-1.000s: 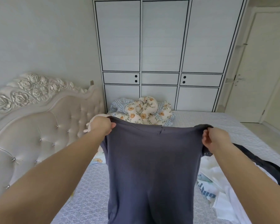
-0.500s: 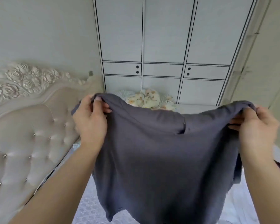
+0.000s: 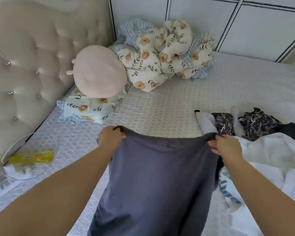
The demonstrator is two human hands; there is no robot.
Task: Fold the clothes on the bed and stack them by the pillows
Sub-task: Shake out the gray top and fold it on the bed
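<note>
Bed (image 3: 160, 106): patterned sheet open ahead of me, pillows (image 3: 92, 109) far left by the headboard.
Unfolded pile (image 3: 271, 150): heaped at my right, white and dark pieces.
Grey garment (image 3: 160, 176): stretched between my hands, long axis running from its far edge back toward me.
Left hand (image 3: 110, 137): fingers curled, gripping the far-left corner; nearer the pillows.
Right hand (image 3: 226, 147): pinching the far-right corner.
</note>
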